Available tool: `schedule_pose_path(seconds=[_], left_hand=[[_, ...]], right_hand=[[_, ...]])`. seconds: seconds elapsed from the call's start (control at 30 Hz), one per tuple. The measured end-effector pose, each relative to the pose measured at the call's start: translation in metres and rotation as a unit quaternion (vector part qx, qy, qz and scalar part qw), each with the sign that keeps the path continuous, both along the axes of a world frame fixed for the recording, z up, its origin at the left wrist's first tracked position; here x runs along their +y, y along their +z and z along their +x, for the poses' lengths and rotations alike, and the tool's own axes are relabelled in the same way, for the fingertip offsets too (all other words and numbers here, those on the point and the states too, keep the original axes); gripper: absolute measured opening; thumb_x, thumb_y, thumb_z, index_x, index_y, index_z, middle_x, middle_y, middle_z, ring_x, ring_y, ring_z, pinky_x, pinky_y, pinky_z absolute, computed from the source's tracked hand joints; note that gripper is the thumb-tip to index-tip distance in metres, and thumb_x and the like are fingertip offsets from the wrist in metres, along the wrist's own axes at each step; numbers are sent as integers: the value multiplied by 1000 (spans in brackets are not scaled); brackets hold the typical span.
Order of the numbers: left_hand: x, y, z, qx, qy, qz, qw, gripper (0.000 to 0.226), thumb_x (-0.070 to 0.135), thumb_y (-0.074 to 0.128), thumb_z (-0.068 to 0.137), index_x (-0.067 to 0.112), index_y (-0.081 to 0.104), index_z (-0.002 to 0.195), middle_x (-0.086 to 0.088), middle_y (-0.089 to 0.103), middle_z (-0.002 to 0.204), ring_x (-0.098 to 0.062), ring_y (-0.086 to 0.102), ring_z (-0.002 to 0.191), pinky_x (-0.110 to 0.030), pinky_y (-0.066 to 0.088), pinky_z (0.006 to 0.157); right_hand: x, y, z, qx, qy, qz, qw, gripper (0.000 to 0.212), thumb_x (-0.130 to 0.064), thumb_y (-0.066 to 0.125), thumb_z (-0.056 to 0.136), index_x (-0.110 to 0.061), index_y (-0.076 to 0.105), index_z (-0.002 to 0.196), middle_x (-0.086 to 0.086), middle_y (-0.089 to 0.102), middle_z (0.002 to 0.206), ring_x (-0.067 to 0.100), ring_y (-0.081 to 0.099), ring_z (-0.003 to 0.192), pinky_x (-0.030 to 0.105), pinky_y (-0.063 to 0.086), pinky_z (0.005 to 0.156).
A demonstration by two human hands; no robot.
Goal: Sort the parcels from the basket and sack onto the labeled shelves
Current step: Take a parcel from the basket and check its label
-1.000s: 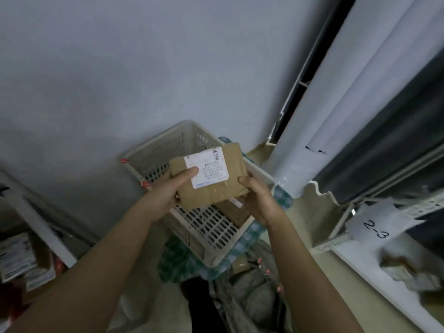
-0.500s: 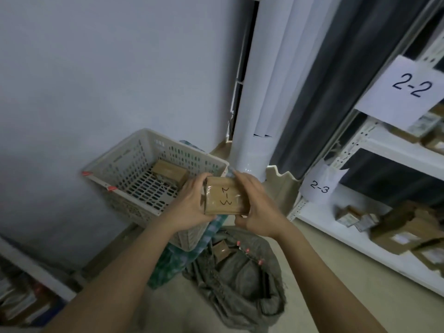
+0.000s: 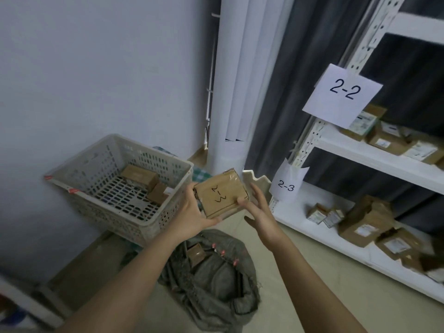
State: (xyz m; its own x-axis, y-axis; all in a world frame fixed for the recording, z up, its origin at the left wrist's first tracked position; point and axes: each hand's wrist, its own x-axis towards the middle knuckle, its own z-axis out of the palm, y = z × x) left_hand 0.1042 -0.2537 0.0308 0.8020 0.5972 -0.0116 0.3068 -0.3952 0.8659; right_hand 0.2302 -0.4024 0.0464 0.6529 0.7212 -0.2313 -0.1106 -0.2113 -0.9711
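While the left hand (image 3: 192, 216) holds a small brown parcel (image 3: 222, 193) from below and at its left edge, with the fingers curled round that side and the thumb under the near edge, the right hand (image 3: 258, 211) stands at the parcel's right edge with its fingers straight and relaxed, the fingertips touching the near right corner. The parcel is held in the air above the floor, between the basket (image 3: 101, 207) and the shelves, and its taped top face carries the handwritten mark "2-3".

To the left, a white slatted basket stands on the floor against the wall; two brown boxes (image 3: 144, 179) lie inside it toward its back right corner. Below the hands a grey sack (image 3: 216, 280) lies slumped and open on the floor, with one small brown parcel (image 3: 195, 254) showing in its mouth.

On the right stands a white shelf rack. A paper label reading "2-2" (image 3: 342, 97) hangs on the upright at the left end of the upper shelf (image 3: 374, 157), where several brown boxes lie toward the right. A smaller label reading "2-3" (image 3: 286, 186) hangs at the left end of the lower shelf (image 3: 300, 222), which carries two small packets (image 3: 324, 213) near its middle and larger brown boxes (image 3: 367, 224) farther right.
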Motion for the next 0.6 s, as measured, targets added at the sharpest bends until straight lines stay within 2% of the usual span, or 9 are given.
schedule_pose_path(seconds=[0.07, 0.17, 0.27, 0.33, 0.4, 0.47, 0.6], left_hand=[[-14, -2, 6, 3, -3, 23, 1000, 104, 37, 84, 68, 35, 6, 137, 4, 27, 139, -10, 34, 126, -30, 36, 101], [-42, -4, 17, 5, -12, 85, 996, 103, 33, 84, 68, 25, 10, 139, 1, 28, 137, -13, 33, 124, -30, 37, 99], [-70, -13, 32, 7, -57, 137, 989, 106, 30, 85, 65, 18, 13, 143, -4, 27, 140, -18, 32, 128, -36, 38, 104], [-85, -22, 45, 17, -105, 150, 983, 106, 30, 85, 64, 17, 16, 144, -6, 27, 141, -22, 33, 128, -40, 40, 102], [-101, -30, 61, 39, -168, 155, 973, 102, 30, 82, 67, 16, 17, 145, -6, 26, 142, -26, 34, 128, -42, 43, 97], [-117, -38, 77, 60, -224, 154, 960, 100, 30, 80, 70, 15, 15, 145, -7, 24, 143, -27, 34, 128, -42, 43, 96], [-153, -55, 110, 92, -320, 146, 932, 105, 31, 82, 68, 20, 11, 144, -3, 18, 145, -24, 30, 133, -47, 43, 99]], right_hand=[[-10, -1, 2, 45, -27, -2, 999, 88, -70, 64, 76, -40, 25, 149, -7, 33, 151, 11, 34, 129, 49, 35, 107], [-25, -12, 3, 125, -45, 19, 991, 85, -69, 63, 75, -40, 29, 147, -12, 42, 137, 18, 31, 134, 57, 37, 107], [-48, -25, 5, 251, -105, 73, 960, 74, -63, 67, 79, -27, 45, 139, 7, 49, 137, 31, 46, 130, 53, 55, 87], [-73, -31, 12, 293, -141, 84, 942, 73, -65, 59, 80, -15, 54, 132, 16, 57, 131, 32, 57, 122, 51, 57, 85], [-100, -35, 22, 321, -175, 75, 928, 73, -69, 51, 81, -12, 61, 126, 17, 64, 125, 33, 61, 117, 51, 55, 90], [-127, -43, 33, 332, -210, 74, 917, 69, -69, 46, 86, -13, 64, 122, 16, 66, 121, 32, 64, 112, 48, 57, 86], [-171, -59, 49, 327, -293, 60, 897, 63, -64, 54, 87, -13, 59, 123, 17, 64, 120, 28, 65, 105, 45, 60, 77]])
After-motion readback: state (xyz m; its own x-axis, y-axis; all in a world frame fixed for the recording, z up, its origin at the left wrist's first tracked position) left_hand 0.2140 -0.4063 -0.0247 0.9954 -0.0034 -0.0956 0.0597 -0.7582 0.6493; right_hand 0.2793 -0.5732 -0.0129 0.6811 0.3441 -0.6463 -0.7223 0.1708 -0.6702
